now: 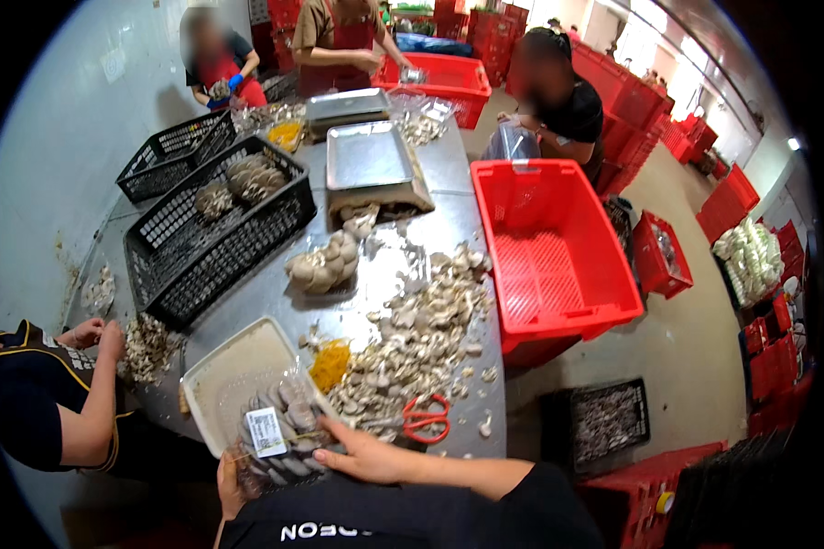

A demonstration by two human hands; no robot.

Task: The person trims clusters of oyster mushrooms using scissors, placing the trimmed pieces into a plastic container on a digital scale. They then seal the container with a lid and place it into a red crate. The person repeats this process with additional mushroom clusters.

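A clear plastic pack of oyster mushrooms (285,439), with a white printed label and a yellow band around it, lies between my two hands. My left hand (230,480) grips its near left side. My right hand (357,453) holds its right side, thumb and fingers along the edge. The pack overlaps the near end of a pale plastic tray (247,343). Beyond my right hand, red-handled scissors (427,418) rest beside a heap of loose mushrooms (412,329). A bundle of yellow bands (329,365) sits at the heap's left.
Beyond are a scale with a metal pan (369,156), mushrooms on a tray (326,264) and a black crate (220,233). A red crate (556,240) stands at the table's right edge. A co-worker's hands (103,336) are at left; several people work farther back.
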